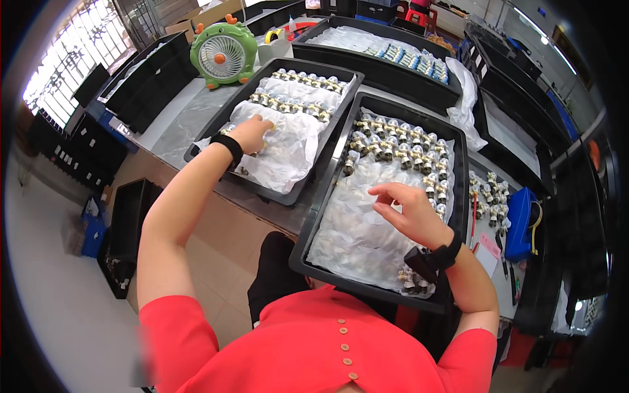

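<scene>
Two black trays lined with white paper sit side by side, the left tray [347, 98] and the right tray [298, 255]. My left hand [251, 135] reaches down to the paper sheet [288, 147] in the left tray, its fingers bent together; whatever they hold, if anything, is hidden. Rows of small figurines [288, 105] with whitish tops and gold parts stand beyond it. Above the right tray's paper [354, 223] hovers my right hand [413, 213], thumb and forefinger apart, nothing visible between them. More such figurines [400, 141] with dark bases fill that tray's far and right side.
A green fan [224, 56] stands behind the left tray. Another black tray [367, 62] holding blue pieces lies at the back. On the right are loose figurines [488, 193], a blue box [521, 223], a paper note [486, 254] and pens.
</scene>
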Tool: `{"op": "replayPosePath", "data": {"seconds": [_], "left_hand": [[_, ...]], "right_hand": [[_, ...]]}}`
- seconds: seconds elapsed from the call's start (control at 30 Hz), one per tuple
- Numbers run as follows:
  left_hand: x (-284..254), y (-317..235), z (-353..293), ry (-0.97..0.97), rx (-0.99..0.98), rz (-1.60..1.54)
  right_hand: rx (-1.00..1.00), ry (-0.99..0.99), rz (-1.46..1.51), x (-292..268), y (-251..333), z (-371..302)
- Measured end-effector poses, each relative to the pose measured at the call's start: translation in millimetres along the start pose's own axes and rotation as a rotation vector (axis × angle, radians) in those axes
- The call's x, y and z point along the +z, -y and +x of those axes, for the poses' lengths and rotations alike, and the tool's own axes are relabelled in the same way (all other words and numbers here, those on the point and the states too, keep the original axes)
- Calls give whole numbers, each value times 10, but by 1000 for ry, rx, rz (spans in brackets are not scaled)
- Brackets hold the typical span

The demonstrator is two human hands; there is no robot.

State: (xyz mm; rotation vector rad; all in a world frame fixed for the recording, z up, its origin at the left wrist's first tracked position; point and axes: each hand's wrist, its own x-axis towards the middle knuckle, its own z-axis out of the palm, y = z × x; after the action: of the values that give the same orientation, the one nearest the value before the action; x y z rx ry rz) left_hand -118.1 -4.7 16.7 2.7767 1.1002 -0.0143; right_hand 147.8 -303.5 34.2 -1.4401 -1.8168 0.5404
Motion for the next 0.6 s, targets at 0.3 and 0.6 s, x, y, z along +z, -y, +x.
{"op": "replayPosePath", "data": {"seconds": [0.3, 0.6], "left_hand": [[-122, -1248, -999, 141, 108, -1328], [218, -1736, -1333, 565, 38, -1688]], "right_hand": [[160, 853, -445, -173, 102, -555], [250, 888, -428, -195, 155, -495]]}}
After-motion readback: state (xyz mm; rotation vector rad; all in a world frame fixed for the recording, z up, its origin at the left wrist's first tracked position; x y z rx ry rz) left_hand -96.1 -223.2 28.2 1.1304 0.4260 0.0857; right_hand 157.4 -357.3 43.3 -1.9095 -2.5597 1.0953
